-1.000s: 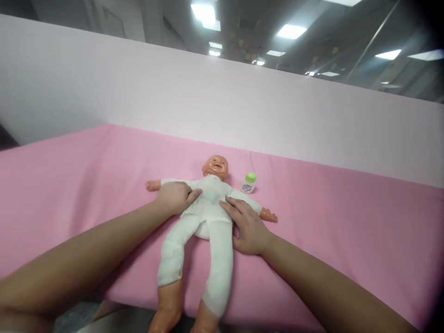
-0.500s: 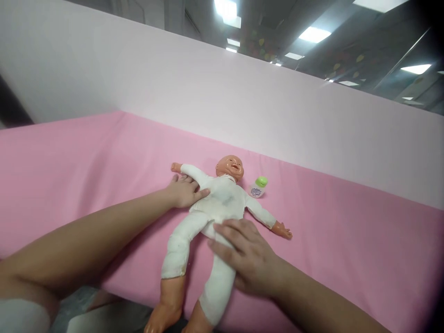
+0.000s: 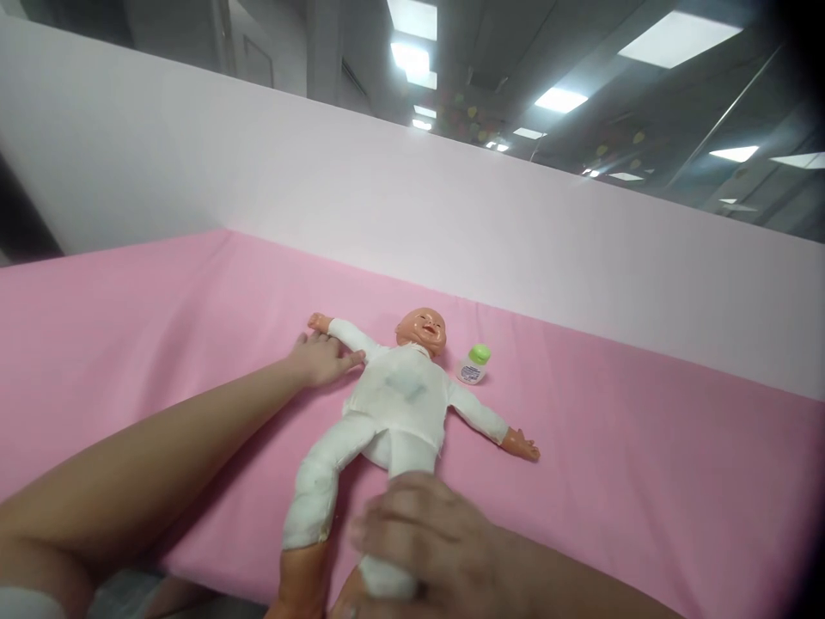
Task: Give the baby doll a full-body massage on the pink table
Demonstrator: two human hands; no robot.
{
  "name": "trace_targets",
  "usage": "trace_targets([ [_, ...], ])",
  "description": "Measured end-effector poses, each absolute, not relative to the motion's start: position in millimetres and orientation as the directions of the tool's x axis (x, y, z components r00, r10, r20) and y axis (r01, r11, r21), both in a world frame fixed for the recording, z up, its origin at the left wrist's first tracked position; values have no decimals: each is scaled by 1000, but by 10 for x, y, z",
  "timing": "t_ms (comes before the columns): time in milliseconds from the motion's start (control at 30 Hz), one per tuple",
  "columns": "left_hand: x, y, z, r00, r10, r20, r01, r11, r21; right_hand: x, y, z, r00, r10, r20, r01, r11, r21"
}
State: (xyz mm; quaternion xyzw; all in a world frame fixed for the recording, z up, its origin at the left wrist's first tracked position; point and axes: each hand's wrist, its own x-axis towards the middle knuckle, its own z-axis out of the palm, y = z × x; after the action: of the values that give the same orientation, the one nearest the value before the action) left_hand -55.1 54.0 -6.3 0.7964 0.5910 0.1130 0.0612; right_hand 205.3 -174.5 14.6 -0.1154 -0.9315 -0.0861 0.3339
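A baby doll (image 3: 396, 397) in a white suit lies on its back on the pink sheet (image 3: 161, 335), arms spread, its feet hanging past the near edge. My left hand (image 3: 315, 359) lies flat, fingers apart, against the doll's upper arm near its shoulder. My right hand (image 3: 418, 542) is curled around the doll's lower leg near the sheet's front edge, covering the shin. A small white bottle with a green cap (image 3: 473, 364) stands beside the doll's head, to the right.
A pale pink padded wall (image 3: 451, 215) runs along the far side of the sheet. Beyond it are ceiling lights and a dim room. The sheet's near edge drops off just under the doll's feet.
My right hand has slid from the doll's side down its leg to the shin and closed around it. My left hand has moved from the chest out to the doll's upper arm.
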Motion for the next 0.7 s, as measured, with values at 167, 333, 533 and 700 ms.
trace_targets([
  [167, -433, 394, 79, 252, 912, 324, 807, -383, 450, 2395, -1435, 161, -468, 251, 848, 531, 846, 43],
  [333, -197, 93, 187, 362, 765, 533, 733, -586, 344, 2563, -1098, 13, -383, 570, 727, 666, 716, -211],
  [533, -48, 39, 119, 618, 633, 466, 700, -713, 42, 2402, -1161, -9, -455, 631, 628, 511, 763, -396],
  [700, -22, 58, 121, 657, 639, 400, 708, -705, -36, 2367, -1068, -14, -381, 710, 592, 486, 699, -525],
])
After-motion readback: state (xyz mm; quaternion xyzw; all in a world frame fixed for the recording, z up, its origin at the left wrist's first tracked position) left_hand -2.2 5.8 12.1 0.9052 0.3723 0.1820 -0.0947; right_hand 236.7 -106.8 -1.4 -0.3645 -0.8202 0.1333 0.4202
